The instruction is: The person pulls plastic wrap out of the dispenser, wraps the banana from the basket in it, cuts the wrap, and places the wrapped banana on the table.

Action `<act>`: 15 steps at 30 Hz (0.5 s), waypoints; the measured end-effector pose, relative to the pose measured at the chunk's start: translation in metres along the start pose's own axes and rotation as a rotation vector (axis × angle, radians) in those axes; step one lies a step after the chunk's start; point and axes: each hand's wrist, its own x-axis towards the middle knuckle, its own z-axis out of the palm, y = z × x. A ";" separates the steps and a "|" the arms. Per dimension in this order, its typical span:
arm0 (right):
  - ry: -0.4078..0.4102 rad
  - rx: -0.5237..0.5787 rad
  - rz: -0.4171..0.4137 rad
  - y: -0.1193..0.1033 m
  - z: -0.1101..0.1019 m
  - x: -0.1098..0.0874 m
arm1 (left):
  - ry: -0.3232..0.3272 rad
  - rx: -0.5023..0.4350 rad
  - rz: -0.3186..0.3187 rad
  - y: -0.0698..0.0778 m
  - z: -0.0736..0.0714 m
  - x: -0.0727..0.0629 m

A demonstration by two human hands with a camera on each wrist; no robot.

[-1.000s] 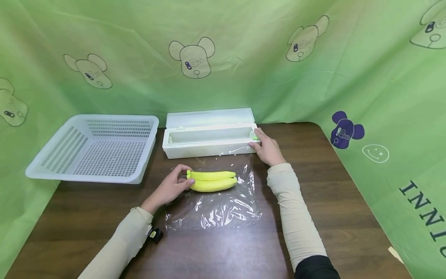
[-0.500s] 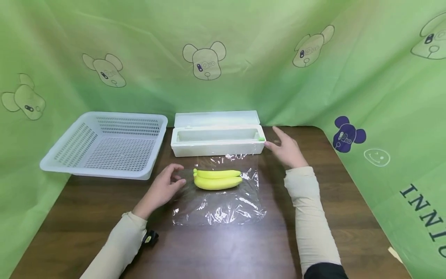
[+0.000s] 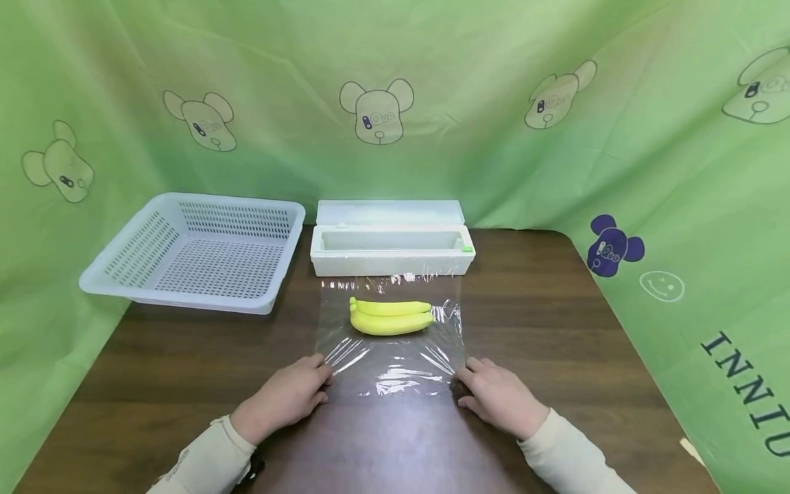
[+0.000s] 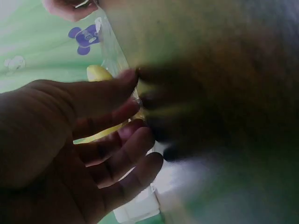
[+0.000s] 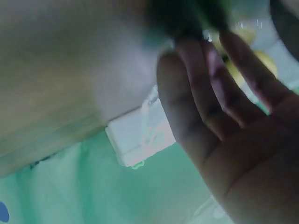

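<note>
While bananas (image 3: 391,324) lay on clear film (image 3: 395,362), fingers of left hand (image 3: 289,394) and right hand (image 3: 498,396) pinched its near corners; even lifting seemed needed.

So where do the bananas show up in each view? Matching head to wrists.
Head: about centre, bananas on the plastic film.
Left wrist: left of centre, yellow patches partly behind the left hand.
Right wrist: upper right, blurred, partly behind the right hand.
Shared landmark: white box, behind the bananas in head, bottom in left wrist, just below centre-left in right wrist.
</note>
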 end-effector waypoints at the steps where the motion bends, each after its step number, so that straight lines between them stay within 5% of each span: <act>1: 0.045 -0.039 -0.010 -0.002 0.004 -0.003 | 0.025 0.020 0.008 0.000 0.002 0.001; 8: 0.192 -0.145 -0.086 -0.001 0.018 -0.009 | 0.089 0.062 0.034 0.000 0.008 0.002; 15: 0.289 -0.159 -0.111 0.004 0.011 -0.009 | 0.080 0.017 0.065 0.000 -0.007 -0.003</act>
